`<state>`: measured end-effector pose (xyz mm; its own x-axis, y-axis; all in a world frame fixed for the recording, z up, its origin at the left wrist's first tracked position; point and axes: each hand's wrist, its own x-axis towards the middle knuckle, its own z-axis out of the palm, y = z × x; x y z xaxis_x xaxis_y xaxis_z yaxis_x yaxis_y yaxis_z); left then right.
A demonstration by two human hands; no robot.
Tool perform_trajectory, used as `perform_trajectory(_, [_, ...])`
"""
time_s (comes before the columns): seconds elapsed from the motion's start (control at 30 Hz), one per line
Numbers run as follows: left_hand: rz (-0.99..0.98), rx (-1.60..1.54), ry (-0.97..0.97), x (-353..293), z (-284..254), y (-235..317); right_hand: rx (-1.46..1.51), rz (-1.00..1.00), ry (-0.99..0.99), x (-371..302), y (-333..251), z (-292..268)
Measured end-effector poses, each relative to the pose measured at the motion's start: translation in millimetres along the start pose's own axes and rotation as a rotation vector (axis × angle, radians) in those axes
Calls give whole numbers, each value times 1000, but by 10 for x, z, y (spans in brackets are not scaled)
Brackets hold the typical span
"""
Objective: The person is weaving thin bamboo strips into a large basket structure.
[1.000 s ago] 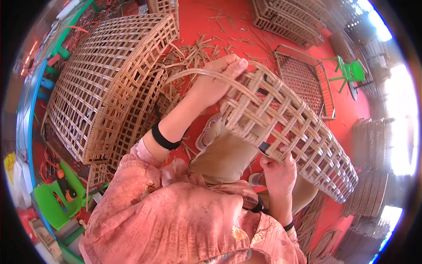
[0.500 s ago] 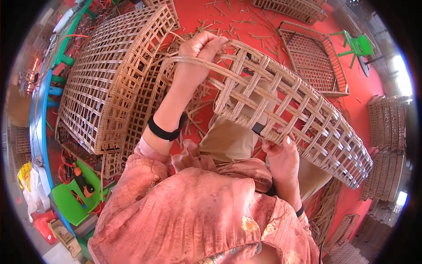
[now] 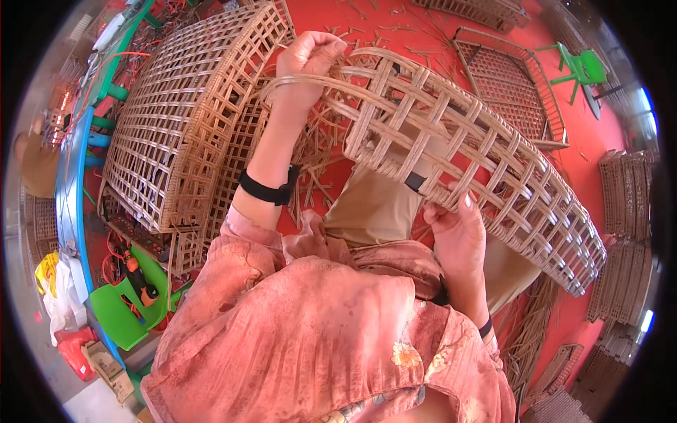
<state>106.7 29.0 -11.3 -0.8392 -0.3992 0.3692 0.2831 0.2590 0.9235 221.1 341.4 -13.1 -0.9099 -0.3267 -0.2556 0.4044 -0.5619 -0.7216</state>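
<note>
Drawn farther from the near end of the woven piece than a second ago, the left hand is now raised up and left of it. Above the lap, the woven piece is held slanting by the right hand, whose thumb and fingers are gripped on its lower edge. Closed fingertips are shown by the left hand; what is pinched cannot be told. Its wrist is crossed by a loose strand from the woven piece. Left of the woven piece, a large basket is seen; beyond it, an angular woven frame is laid on the red floor.
</note>
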Motion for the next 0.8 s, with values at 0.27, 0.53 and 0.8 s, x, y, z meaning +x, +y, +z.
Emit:
perform_trajectory(0.27, [287,286,-38,-156,-59,175,34,-14,-83,523,-316,16])
perform_trajectory(0.53, [513,235,-404,87,197,402,-372,245,-218,576,-775,312])
perform_trajectory(0.8, [395,465,-535,259,336,551,-1833,-1176,-14,1215,-871,974])
